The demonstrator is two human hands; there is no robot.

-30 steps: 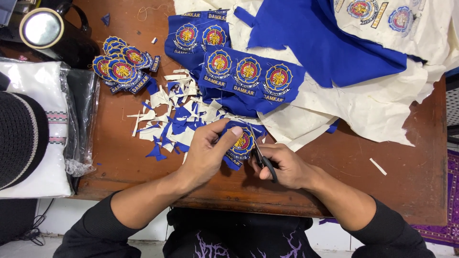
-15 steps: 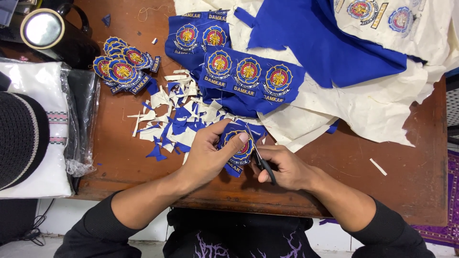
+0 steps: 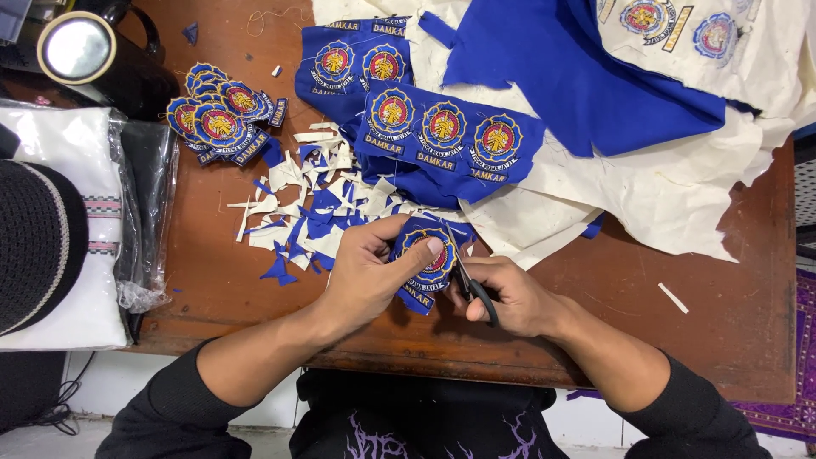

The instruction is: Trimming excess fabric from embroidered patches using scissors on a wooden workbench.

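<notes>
Left hand (image 3: 367, 276) pinching a round embroidered blue badge with a red and gold centre (image 3: 429, 263), thumb pressed flat on its face, holding it just above the near edge of the brown wooden tabletop (image 3: 722, 340). Right hand (image 3: 508, 293) closed around small black-handled scissors (image 3: 469, 285), blades touching the badge's right edge, tips too small to tell if open or shut. Looks like trimming spare cloth off the rim.

For a clean cut here, probably best to:
- turn the badge into the blades with the left hand, not swing the scissors round
- take short snips right beside the stitched border, never into it
- keep the thumb clear of the blades

Just beyond the hands, a heap of blue and cream cloth offcuts (image 3: 306, 212). Behind that, a strip of blue fabric with three uncut badges in a row (image 3: 446, 136), another blue piece with two more further back. At back left, a stack of finished cut-out badges (image 3: 217, 119) beside a black cylinder with a shiny round top (image 3: 81, 47). Large cream backing cloth (image 3: 663, 187) and plain blue fabric (image 3: 578, 76) spread across the right. Black knitted cap (image 3: 34, 238) on a bagged white cloth at far left.
</notes>
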